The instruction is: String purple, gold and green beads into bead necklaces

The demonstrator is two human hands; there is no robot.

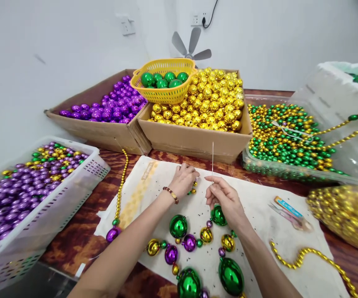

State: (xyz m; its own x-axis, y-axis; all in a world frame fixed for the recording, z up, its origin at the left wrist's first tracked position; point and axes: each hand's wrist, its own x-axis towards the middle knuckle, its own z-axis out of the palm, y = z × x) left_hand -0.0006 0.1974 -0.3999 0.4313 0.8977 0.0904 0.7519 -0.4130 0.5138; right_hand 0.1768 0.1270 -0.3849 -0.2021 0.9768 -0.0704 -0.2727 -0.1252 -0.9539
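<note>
The right hand point(224, 196) has its grip closed, thumb against fingers, on a long thin pale needle point(212, 160), which points upward above the white cloth point(247, 194). The left hand point(183, 180) (brown beaded bracelet point(170, 195) at the wrist) is positioned palm down with fingers bent, next to small round green and gold beads point(194, 188); whether its grip is closed on anything cannot be determined, as the fingers conceal the contact. A strand of large glossy green, gold and purple beads point(189, 243) lies on the cloth, between and below the hands, and extends toward the lower edge of the view. The cloth covers part of the dark red-brown patterned worktop point(110, 169). To the right on the cloth are small pink-handled scissors point(286, 215), a blue-labelled packet point(289, 206) and a wavy gold bead string point(301, 254). To the left, a gold bead string with a purple end ball point(122, 182) lies across the cloth edge. Behind the cloth, an open cardboard box of gold balls point(194, 138) supports part of a yellow slotted plastic basket point(163, 97), which contains shiny green balls point(162, 82).
</note>
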